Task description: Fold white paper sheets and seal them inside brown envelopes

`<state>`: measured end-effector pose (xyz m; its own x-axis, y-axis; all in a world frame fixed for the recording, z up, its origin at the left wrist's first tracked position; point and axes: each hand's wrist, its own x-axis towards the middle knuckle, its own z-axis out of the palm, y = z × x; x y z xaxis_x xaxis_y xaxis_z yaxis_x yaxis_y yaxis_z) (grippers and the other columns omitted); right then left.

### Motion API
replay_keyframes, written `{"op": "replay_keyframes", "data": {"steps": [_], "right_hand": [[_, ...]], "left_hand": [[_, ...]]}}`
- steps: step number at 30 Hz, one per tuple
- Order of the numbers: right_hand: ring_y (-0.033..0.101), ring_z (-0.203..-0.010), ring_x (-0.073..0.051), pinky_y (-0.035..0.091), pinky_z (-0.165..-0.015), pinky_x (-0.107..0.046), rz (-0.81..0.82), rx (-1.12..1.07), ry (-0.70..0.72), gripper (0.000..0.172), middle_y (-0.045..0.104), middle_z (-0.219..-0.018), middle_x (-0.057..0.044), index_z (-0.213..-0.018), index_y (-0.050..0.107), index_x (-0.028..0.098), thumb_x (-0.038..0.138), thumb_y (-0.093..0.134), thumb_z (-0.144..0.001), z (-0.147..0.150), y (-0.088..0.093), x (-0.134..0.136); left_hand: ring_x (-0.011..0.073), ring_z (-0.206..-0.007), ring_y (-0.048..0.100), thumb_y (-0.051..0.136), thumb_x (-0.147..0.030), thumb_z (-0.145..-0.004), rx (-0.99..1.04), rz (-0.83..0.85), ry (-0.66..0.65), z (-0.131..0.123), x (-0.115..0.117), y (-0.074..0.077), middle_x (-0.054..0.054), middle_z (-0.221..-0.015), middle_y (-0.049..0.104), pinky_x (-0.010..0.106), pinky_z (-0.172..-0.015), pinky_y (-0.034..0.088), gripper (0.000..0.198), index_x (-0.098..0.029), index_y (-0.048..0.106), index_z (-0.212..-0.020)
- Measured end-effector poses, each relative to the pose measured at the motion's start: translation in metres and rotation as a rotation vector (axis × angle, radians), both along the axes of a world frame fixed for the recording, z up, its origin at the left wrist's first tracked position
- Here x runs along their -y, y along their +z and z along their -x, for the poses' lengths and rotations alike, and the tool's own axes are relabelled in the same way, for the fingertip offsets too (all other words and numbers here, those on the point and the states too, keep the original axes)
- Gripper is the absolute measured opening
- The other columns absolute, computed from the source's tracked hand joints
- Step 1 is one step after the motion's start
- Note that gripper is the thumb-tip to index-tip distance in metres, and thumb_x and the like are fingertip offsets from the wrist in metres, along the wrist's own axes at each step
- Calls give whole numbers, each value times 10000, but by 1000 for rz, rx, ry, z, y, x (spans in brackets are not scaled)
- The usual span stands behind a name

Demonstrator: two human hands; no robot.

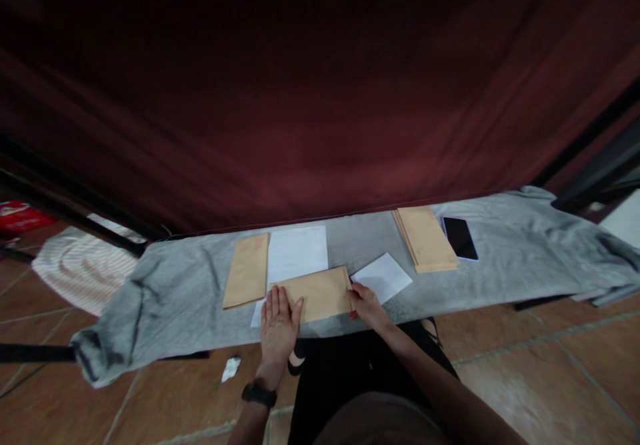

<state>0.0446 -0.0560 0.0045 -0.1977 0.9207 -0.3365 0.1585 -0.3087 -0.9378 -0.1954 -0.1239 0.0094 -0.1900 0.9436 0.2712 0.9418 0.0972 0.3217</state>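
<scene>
the left hand (279,322) lies flat and fully open, palm down, on the left end of a brown envelope (323,292) that sits crosswise at the near edge of the table. the spread palm looks meant to pin it so it does not slide on the grey cloth (525,245). the right hand (367,304) is at the envelope's right end with fingers bent over the edge; whether they pinch it or only touch it i cannot tell. a white sheet (297,250) lies partly under the envelope, another envelope (247,270) just beside it on the left, and a smaller white paper (383,276) near the right hand. further right, a stack of envelopes (425,238) lies squared up beside a dark phone (460,238). no writing or label can be read anywhere.
</scene>
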Motion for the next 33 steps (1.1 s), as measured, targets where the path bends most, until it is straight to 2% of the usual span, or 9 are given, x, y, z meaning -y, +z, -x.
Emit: {"op": "replay_keyframes", "data": {"steps": [8,12,19,21,24,26,28,31,33], "right_hand": [[642,-703,-169,572,-563,-255,7,-129,118,154,629,-762,4,-820,640,196,272,515,-773,-10,14,3],[641,-712,-161,557,-545,-235,-55,-131,211,140,629,-797,4,-850,627,199,255,509,-799,-17,20,6],[613,-571,-137,525,-554,-234,-119,90,161,190,613,-688,12,-861,602,192,110,435,-821,-22,25,11],[649,-689,-163,552,-680,-277,-167,140,93,209,645,-772,-14,-904,614,193,88,459,-811,-23,31,14],[633,-992,-207,501,-929,-350,-364,216,-45,296,650,-1101,-83,-1094,624,203,108,489,-848,-27,45,16],[606,-1043,-213,466,-977,-361,-484,208,-51,301,634,-1168,-93,-1144,630,204,144,467,-898,-30,55,15],[612,-972,-198,479,-920,-329,-439,140,92,267,661,-1072,-70,-1060,672,197,149,459,-905,-32,61,11],[608,-800,-164,490,-733,-254,-203,36,369,221,669,-883,-24,-900,707,171,98,518,-812,-34,63,7],[601,-744,-156,475,-656,-233,-138,2,448,237,671,-824,-8,-903,723,157,80,551,-759,-36,61,7]], "left_hand": [[362,-1549,77,726,-519,-790,-106,129,-497,-31,-11,37,165,-1692,15,627,-1210,114,1076,-257,79,-1609],[389,-1541,110,802,-457,-673,-142,161,-589,-38,-27,48,198,-1677,110,642,-1206,88,1201,-229,81,-1607],[356,-1466,326,764,-368,-702,-175,41,-582,-43,-25,57,176,-1554,393,621,-1211,128,1138,-214,85,-1602],[358,-1430,377,751,-373,-719,-198,-5,-556,-47,-23,56,176,-1514,438,628,-1200,163,1115,-207,90,-1602],[363,-1386,427,735,-365,-737,-233,-61,-524,-53,-23,53,190,-1474,471,633,-1190,193,1079,-182,114,-1600],[367,-1376,436,732,-363,-741,-242,-91,-514,-55,-23,53,201,-1464,475,638,-1186,207,1075,-161,116,-1599],[368,-1379,432,734,-363,-742,-244,-120,-526,-58,-22,54,207,-1457,477,640,-1184,221,1074,-148,120,-1597],[366,-1395,417,739,-336,-754,-256,-145,-585,-66,-14,56,203,-1459,473,636,-1191,227,1017,-167,181,-1588],[371,-1409,401,748,-306,-754,-268,-156,-631,-72,-6,57,197,-1474,453,640,-1194,227,966,-199,245,-1572]]}}
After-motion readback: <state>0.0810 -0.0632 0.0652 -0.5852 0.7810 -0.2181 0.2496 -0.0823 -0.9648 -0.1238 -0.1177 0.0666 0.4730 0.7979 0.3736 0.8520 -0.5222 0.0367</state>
